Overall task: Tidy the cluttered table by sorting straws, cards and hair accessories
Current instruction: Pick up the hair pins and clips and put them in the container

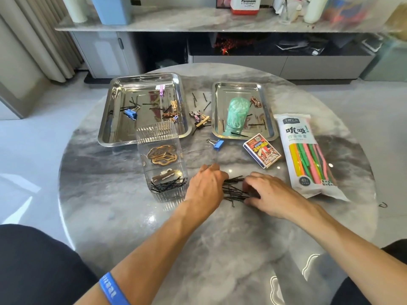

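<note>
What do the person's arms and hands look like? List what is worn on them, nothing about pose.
Both forearms are bare, with no sleeves showing up to the frame edge. The left hand and right hand wear no gloves, and no rings or watch can be seen. The left arm carries a blue wristband with pale lettering, too angled to read. The right arm shows nothing worn.

Bare marble table (pixel 220 238) open toward the near edge, clear organiser (pixel 161 164) crowding the left, straw packet (pixel 308 155) walling the right, card box (pixel 262 150) beyond
</note>
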Demonstrator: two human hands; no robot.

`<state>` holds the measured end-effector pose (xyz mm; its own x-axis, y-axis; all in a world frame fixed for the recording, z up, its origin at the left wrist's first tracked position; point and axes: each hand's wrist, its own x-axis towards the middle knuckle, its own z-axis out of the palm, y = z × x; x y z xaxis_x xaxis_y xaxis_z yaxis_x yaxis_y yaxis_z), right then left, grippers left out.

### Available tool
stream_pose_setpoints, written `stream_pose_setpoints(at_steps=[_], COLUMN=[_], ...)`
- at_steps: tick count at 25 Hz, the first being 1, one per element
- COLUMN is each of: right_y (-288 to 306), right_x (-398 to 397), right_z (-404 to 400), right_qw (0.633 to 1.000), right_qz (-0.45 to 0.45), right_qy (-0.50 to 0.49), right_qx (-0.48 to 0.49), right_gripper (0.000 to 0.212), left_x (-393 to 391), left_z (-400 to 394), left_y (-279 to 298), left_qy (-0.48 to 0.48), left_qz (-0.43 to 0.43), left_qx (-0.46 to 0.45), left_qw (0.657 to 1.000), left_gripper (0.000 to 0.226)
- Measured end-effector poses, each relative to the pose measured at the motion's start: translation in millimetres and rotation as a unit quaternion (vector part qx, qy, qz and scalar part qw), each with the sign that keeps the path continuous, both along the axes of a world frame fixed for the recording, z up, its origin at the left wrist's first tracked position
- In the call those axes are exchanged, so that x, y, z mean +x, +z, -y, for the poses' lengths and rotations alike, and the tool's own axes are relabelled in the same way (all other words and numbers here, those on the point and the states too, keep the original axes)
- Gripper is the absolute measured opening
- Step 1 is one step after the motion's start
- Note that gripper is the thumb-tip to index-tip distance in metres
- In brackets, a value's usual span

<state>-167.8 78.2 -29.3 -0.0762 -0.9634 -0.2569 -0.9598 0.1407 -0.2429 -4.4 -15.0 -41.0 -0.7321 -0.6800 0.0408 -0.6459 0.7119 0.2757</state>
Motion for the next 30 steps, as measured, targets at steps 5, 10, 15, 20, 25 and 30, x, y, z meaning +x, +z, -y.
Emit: stream_pose_setpoints(at_steps=[5,10,15,20,25,30], right_y=[3,-5,-9,-16,-20,-15], right_x=[-11,5,-7,-1,6,1], right_z=[2,9,12,19,18,29], right_qw=[0.997,0.998,0.99,0.985,0.982,0.994], right_qz=[-0.01,0.03,0.038,0.019,0.019,0.011], right_qy=[-0.073,-0.031,-0.075,-0.086,-0.088,-0.002], right_qx=[-0.03,-0.055,-0.111,-0.146,-0.165,-0.109], right_gripper=[0.025,0.013,0.014,0.014,0.008,0.053], left_x=[17,13,29,29,28,31], left_z=[-15,-15,-20,-18,-19,-18], left_y=[-5,-3,-10,-14,-18,-21], left_qy=[0.035,-0.032,-0.03,-0.014,0.009,-0.021], left_qz=[0.039,-0.028,-0.041,-0.06,-0.122,-0.078], left_qx=[-0.005,0.084,0.072,0.065,0.081,0.081], left_qw=[0.999,0.996,0.996,0.996,0.989,0.993], left_gripper=[0.039,0.057,0.063,0.058,0.046,0.055])
